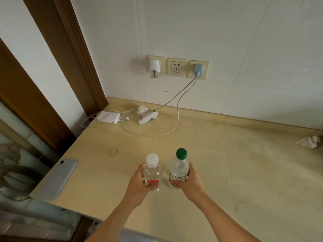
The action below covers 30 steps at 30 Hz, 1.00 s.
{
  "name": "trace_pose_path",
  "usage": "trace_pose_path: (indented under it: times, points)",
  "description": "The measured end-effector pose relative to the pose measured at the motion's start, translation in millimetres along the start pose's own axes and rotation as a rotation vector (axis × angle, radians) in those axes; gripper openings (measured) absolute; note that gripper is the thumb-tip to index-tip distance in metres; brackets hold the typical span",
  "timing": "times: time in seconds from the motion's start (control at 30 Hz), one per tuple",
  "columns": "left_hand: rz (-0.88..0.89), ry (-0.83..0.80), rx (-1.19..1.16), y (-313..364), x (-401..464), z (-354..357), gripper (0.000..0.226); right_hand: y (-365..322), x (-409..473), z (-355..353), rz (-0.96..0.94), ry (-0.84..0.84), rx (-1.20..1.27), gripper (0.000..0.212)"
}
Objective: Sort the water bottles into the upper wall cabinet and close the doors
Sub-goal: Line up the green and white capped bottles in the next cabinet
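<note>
Two clear water bottles are held upright side by side over the beige counter [244,172]. My left hand [138,186] grips the white-capped bottle [152,169], which has a red label. My right hand [190,184] grips the green-capped bottle [180,167], which has a green label. The two bottles stand a short gap apart. The upper wall cabinet is out of view.
A phone [57,177] lies at the counter's left edge, a rubber band [113,151] near it. At the back left lie a white charger [109,117], a white controller [147,117] and cables [176,116] running to wall sockets [176,68]. Crumpled paper [309,141] sits at the right.
</note>
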<state>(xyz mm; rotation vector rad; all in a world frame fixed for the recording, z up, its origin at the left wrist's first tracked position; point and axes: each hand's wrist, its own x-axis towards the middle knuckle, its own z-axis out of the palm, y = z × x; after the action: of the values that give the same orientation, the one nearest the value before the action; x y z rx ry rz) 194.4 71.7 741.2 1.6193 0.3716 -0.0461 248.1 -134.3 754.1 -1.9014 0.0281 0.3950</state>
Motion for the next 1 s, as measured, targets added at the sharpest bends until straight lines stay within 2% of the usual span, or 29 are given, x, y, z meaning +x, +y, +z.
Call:
trace_pose_path:
  times: [0.17, 0.3, 0.8, 0.93, 1.0]
  points:
    - [0.048, 0.043, -0.05, 16.9, -2.2, 8.1, 0.067, -7.1, -5.7, -8.0, 0.009, 0.054, 0.091, 0.054]
    - [0.158, 0.032, -0.023, 61.0, -0.6, 16.2, 0.063, -36.8, -13.0, -27.9, -0.067, 0.115, 0.165, 0.051]
    - [0.717, -0.098, 0.016, 312.3, -30.4, 75.2, 0.053, -225.3, -85.5, -154.0, -0.666, 0.401, 0.297, 0.05]
    - [0.908, -0.069, -0.02, 390.6, -52.2, 95.7, 0.065, -284.7, -112.4, -199.6, -0.842, 0.472, 0.261, 0.049]
    - [0.998, -0.067, -0.031, 429.0, -62.6, 104.5, 0.055, -313.4, -124.8, -225.8, -0.928, 0.501, 0.258, 0.046]
